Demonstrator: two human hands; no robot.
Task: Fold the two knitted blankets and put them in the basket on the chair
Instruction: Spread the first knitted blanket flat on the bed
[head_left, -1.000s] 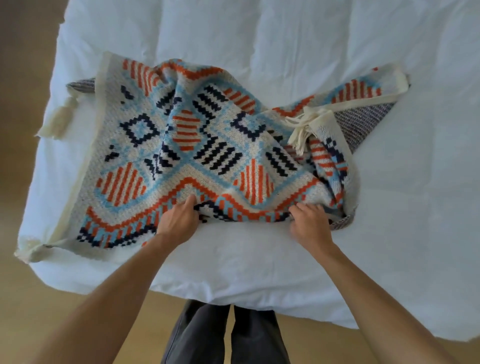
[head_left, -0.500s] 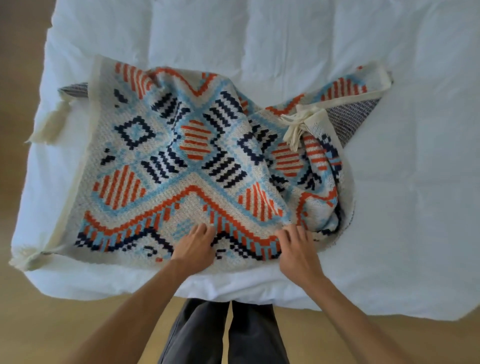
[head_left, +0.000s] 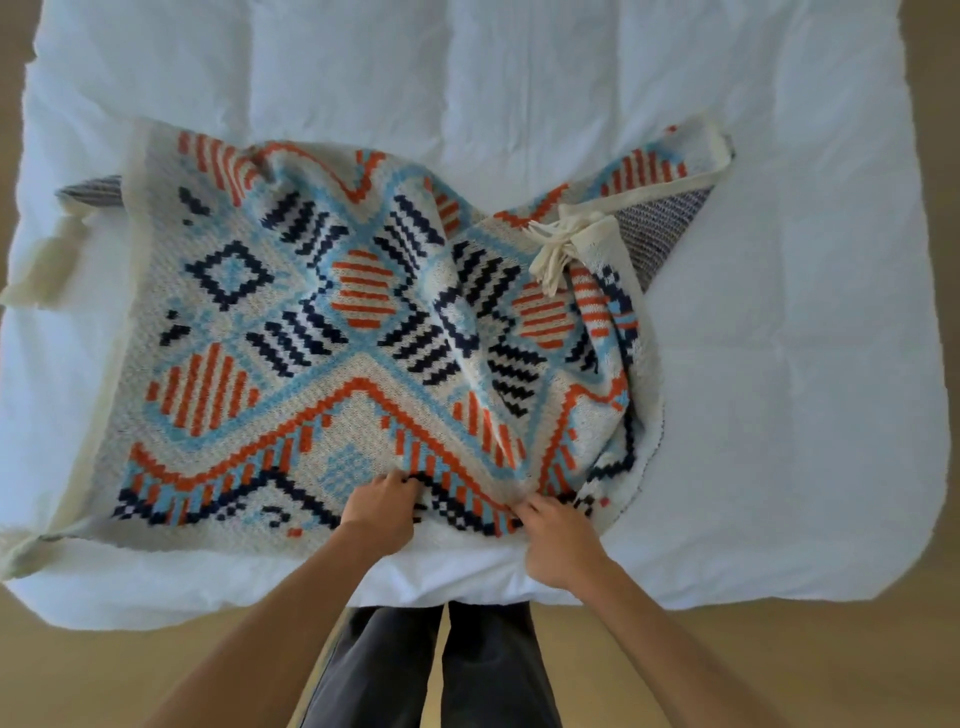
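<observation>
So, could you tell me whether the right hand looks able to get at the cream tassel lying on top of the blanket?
Probably yes: the tassel lies uncovered on the blanket, beyond the right hand, though that hand now grips the near edge.

A bed covered in a white quilted duvet is filling most of the view, its near edge running along 6 o'clock above a tan floor. Lying directly on it, toward 9 o'clock of centre, a knitted blanket patterned in orange, light blue, navy and cream is spreading out rumpled, its left edge hanging close to the bed's 9 o'clock side. Toward 2 o'clock a corner is folding back, showing a grey-purple underside and a cream tassel resting on the pattern. Another grey-purple corner is peeking out at 10 o'clock.
</observation>
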